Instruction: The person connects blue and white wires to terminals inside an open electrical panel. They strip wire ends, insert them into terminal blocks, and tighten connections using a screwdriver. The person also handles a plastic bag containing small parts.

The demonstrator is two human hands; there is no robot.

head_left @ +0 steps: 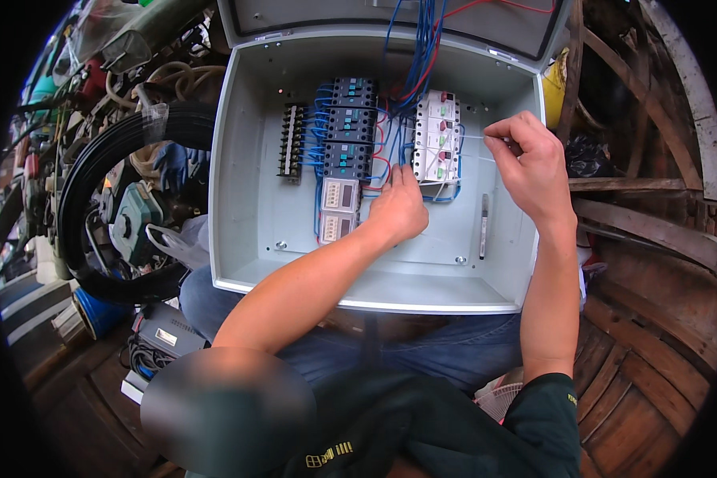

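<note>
— What are the hands doing?
— Right hand (530, 159) pinches a thin white cable tie (472, 137); left hand (398, 209) presses fingertips among blue wires (390, 147), grip unclear.
— Where?
— Inside the open grey metal enclosure (255, 159), beside white breakers (437, 137).

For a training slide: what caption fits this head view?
Left hand among blue wires inside grey electrical enclosure; right hand pinching a thin white tie.

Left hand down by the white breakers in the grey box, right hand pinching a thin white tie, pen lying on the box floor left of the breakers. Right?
Not quite: the head view shows the pen lying right of the white breakers, not left. The rest holds: left hand is down by the breakers in the grey box, and right hand is pinching a thin white tie.
</note>
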